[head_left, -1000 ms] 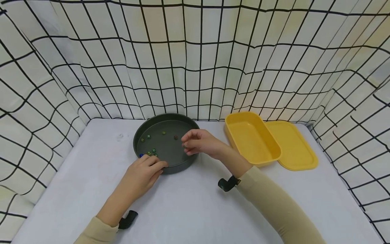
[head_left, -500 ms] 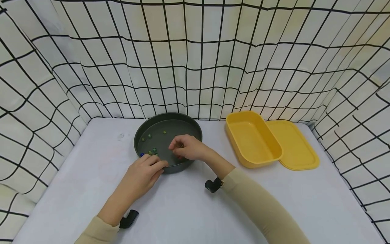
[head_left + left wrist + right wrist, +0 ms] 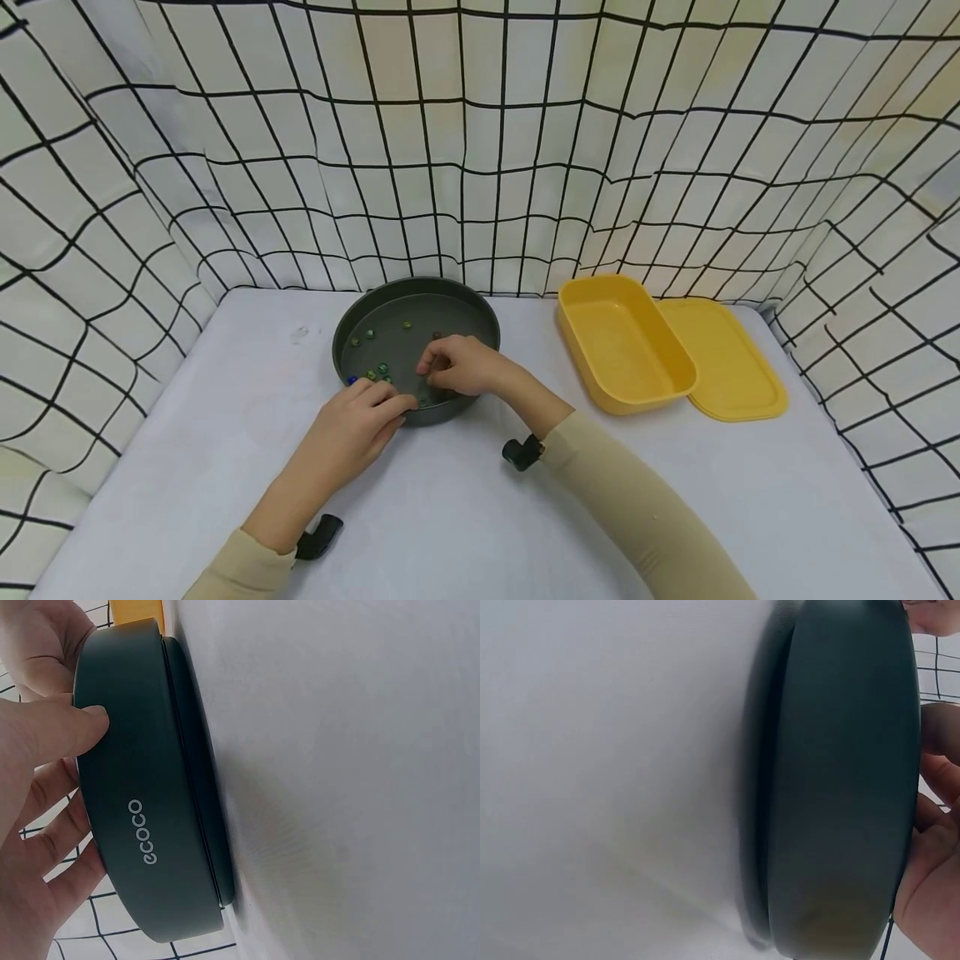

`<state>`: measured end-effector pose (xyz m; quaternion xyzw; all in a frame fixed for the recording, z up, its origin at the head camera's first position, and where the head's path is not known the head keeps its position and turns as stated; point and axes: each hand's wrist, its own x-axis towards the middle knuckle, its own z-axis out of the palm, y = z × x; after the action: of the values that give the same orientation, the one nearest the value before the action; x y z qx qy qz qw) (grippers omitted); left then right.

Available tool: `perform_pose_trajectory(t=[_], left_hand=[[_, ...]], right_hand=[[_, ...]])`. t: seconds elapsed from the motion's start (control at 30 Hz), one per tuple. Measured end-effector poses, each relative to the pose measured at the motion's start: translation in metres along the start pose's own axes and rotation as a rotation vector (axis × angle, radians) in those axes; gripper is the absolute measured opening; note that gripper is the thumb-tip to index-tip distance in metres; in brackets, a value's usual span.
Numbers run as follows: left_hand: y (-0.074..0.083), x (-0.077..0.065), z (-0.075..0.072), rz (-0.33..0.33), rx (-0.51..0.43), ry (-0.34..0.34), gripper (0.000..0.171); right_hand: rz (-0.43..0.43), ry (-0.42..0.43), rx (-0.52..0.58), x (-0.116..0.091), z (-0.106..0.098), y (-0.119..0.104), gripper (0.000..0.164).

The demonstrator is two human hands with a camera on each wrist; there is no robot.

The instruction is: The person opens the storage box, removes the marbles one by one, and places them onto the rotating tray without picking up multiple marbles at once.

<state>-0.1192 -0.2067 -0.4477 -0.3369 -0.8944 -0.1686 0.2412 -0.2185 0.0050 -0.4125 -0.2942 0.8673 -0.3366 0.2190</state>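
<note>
A round dark-green tray (image 3: 405,352) stands at the back of the table with several small marbles in it. Green and yellowish marbles (image 3: 383,368) lie at its left, by a blue marble (image 3: 352,380). A reddish marble (image 3: 437,335) shows just beyond my right hand (image 3: 467,367). That hand is over the tray's right half, fingers bent downward; the wall hides its fingertips in the right wrist view, so whether it pinches a marble is unclear. My left hand (image 3: 358,433) grips the near-left rim, thumb (image 3: 86,733) outside on the wall marked "ecoco".
To the right stands a yellow rectangular container (image 3: 618,346). Its flat yellow lid (image 3: 731,367) lies partly behind it. White cloth covers the table (image 3: 450,517). Black netting over white sheets encloses the back and both sides.
My right hand has moved left and slightly down from the tray's right rim to its inside. The reddish marble, hidden half a second ago, shows again. My left hand stays on the rim.
</note>
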Motion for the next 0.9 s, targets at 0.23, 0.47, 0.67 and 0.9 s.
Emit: perform_pose_trajectory(t=[0.23,0.47,0.67,0.9], left_hand=[[0.0,0.001,0.002,-0.006,-0.009,-0.002,0.028],[0.0,0.0,0.0,-0.008,-0.003,0.011,0.03],[-0.001,-0.002,0.0,-0.009,-0.008,0.015,0.03],[-0.001,0.0,0.002,-0.003,-0.016,0.014,0.03]], right_hand=[[-0.046,0.02,0.107,-0.01,-0.011,0.007,0.018],[-0.102,0.09,0.245,-0.037,-0.036,0.014,0.016],[-0.064,0.162,0.254,-0.075,-0.062,0.027,0.014],[0.041,0.272,0.19,-0.119,-0.093,0.06,0.012]])
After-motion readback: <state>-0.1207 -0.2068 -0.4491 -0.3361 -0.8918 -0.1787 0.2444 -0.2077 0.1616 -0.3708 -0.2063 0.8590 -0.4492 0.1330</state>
